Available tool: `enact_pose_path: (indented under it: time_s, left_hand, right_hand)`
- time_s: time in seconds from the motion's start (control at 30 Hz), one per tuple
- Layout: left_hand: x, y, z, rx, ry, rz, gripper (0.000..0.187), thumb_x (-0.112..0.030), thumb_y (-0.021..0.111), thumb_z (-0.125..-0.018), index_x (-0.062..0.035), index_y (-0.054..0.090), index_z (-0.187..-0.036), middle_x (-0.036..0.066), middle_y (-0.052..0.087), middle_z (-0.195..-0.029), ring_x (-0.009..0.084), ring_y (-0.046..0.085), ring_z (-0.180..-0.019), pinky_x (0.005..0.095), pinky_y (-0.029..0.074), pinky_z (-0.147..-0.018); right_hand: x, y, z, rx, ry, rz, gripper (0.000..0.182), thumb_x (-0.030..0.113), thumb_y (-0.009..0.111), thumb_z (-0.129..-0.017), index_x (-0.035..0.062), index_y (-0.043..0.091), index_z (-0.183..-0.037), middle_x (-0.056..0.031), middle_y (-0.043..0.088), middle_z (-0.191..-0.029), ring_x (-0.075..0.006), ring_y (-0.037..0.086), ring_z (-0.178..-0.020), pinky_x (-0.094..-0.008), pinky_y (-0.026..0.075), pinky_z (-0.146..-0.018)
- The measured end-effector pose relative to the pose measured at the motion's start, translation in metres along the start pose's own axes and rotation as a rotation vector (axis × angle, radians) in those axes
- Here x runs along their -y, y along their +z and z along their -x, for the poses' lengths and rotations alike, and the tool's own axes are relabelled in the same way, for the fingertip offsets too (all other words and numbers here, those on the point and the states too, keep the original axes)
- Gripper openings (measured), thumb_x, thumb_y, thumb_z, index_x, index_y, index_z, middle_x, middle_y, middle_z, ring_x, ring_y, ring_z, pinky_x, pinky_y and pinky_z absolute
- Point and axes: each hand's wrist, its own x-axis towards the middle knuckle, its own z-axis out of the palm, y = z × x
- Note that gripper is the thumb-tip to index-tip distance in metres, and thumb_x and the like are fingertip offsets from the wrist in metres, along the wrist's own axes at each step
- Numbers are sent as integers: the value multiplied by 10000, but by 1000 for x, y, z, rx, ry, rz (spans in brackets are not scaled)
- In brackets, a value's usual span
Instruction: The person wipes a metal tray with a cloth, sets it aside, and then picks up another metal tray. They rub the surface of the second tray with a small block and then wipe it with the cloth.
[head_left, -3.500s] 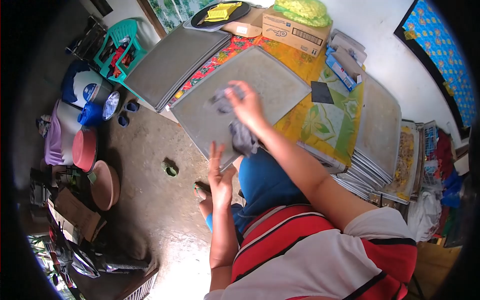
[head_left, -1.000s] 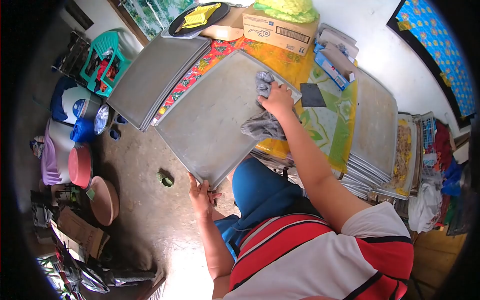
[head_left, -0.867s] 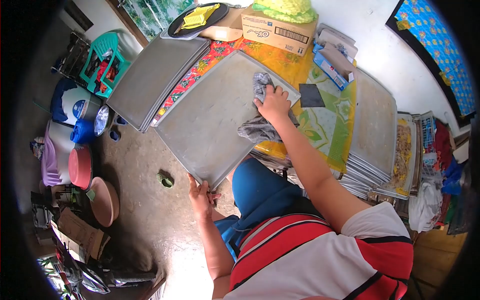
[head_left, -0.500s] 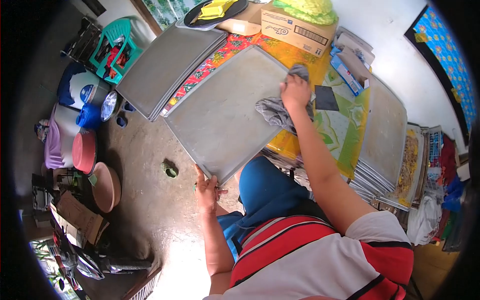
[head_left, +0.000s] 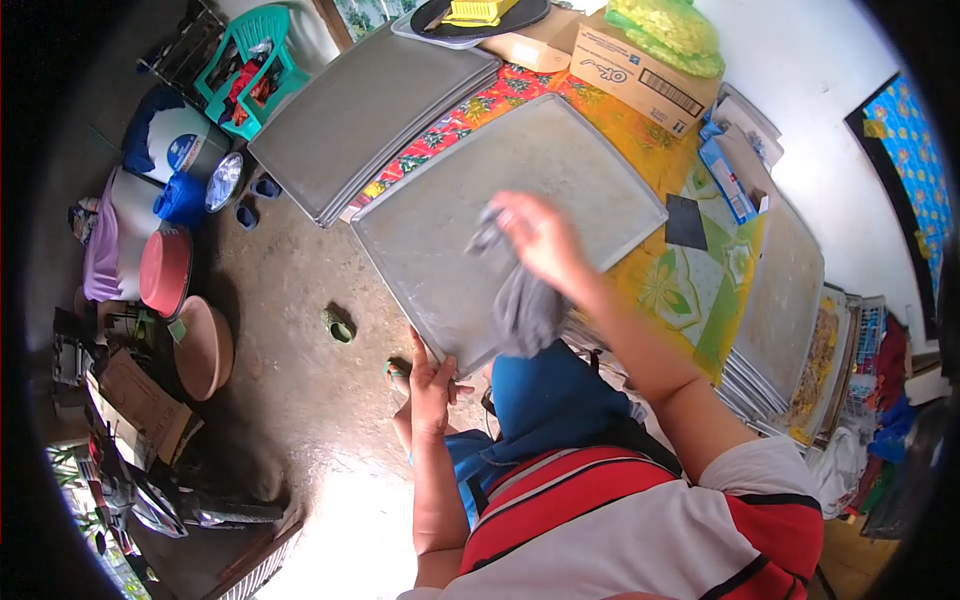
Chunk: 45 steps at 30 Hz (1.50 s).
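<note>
Tray (head_left: 480,165) is lying mid-frame, left hand (head_left: 432,395) holding its lower corner, fingers loosely spread; further right, the right hand (head_left: 540,238) is clutching a dangling cloth (head_left: 527,312), wiping apparently; another stroke is calling for a steady corner.

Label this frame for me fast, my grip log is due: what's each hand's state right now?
Left hand: holding the gray metal tray at its near corner.
Right hand: closed on a gray cloth, motion-blurred.
</note>
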Motion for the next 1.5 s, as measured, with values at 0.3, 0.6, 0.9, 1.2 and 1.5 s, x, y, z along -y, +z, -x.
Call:
enact_pose_path:
  time_s: [0.3,0.6,0.9,1.2,1.5]
  left_hand:
    - [11,-19,-12,69,8,83,849,54,523,-891,-146,26,-1549,115,642,-970,82,562,-530,231,562,-523]
    - [1,-17,-9,35,-47,15,874,37,572,-878,-151,45,-1549,73,606,-849,68,527,-574,220,541,-509]
    - [9,-8,-13,69,-19,26,668,1,601,-886,9,276,-1470,107,644,-921,111,598,-701,230,531,-485]
    - [22,-41,-12,-208,146,110,363,-186,537,-932,-46,540,-1267,78,636,-1093,163,608,-926,329,489,-805]
    - [-29,-13,12,-93,237,988,532,-464,339,-1018,-157,373,-1451,58,454,-1428,239,452,-1298,374,379,-1086]
  right_hand:
    - [-137,-46,-98,-61,385,1035,602,424,500,-936,95,416,-1433,-134,351,-1512,-338,275,-1413,-560,225,-1124]
    - [-97,73,-137,24,15,862,345,354,534,-921,105,624,-1143,-64,624,-1134,-302,550,-1063,-496,428,-896]
    - [43,215,-50,476,-471,335,170,248,602,-872,137,677,-977,-41,654,-979,-286,593,-917,-422,482,-777]
    - [113,141,-27,231,49,-506,205,169,593,-959,48,625,-1120,-53,672,-968,-83,574,-879,-261,471,-814]
    - [132,154,89,267,-108,-139,537,361,710,-811,225,557,-1308,-193,524,-1293,-393,584,-1094,-445,464,-935]
